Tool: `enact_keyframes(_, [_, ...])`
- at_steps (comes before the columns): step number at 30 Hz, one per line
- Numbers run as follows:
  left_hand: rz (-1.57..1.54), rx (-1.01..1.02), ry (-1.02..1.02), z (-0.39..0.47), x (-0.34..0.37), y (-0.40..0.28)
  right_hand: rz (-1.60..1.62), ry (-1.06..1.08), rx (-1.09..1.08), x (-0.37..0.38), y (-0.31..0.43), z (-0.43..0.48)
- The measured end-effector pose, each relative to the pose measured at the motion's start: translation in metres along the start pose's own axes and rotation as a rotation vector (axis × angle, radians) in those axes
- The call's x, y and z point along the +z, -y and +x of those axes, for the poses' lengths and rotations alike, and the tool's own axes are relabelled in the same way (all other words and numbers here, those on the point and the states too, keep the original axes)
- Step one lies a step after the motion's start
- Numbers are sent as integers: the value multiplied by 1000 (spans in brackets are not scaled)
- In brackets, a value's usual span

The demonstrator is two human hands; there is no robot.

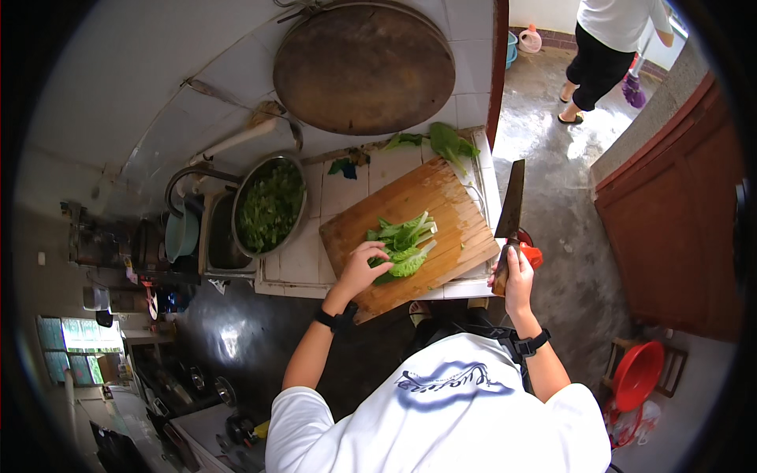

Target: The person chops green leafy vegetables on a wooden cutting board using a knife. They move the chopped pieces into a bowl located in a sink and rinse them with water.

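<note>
Leafy green stalks [408, 242] lie in a small pile on a wooden cutting board [355, 213], their pale ends towards the right. My left hand [362, 266] rests at the leaf end of the pile, fingers curved over the greens; whether they grip is hard to tell. Off the board's right edge, my right hand [514, 278] holds a kitchen knife [513, 201] by its wooden handle, the blade pointing away from me. A metal basin [304, 219] full of cut greens stands left of the board. Loose leaves [446, 142] lie beyond the board's far corner.
The board overhangs the near edge of the white tiled counter [290, 288]. A sink [225, 236] adjoins on the left. A large round wooden board [364, 68] leans on the wall. Another person [603, 59] stands beyond the doorway. A red basin [639, 375] is at lower right.
</note>
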State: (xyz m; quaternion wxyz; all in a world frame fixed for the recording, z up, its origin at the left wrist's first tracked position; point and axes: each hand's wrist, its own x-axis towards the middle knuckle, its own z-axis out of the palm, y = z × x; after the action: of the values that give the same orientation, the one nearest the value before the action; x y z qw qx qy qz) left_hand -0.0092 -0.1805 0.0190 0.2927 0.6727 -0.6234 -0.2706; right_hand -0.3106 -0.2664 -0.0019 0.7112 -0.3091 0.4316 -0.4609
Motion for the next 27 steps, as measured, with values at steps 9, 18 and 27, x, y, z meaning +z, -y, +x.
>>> enact_keyframes(9, [-449,-140,301,-14,-48,-165,-8,53,18,-4,8,19])
enact_keyframes(18, [-170,217,158,201,5,-168,19,25,-27,-26,18,25])
enact_keyframes(27, [1117,296,139,278,140,-34,68,-109,2,-62,31,21])
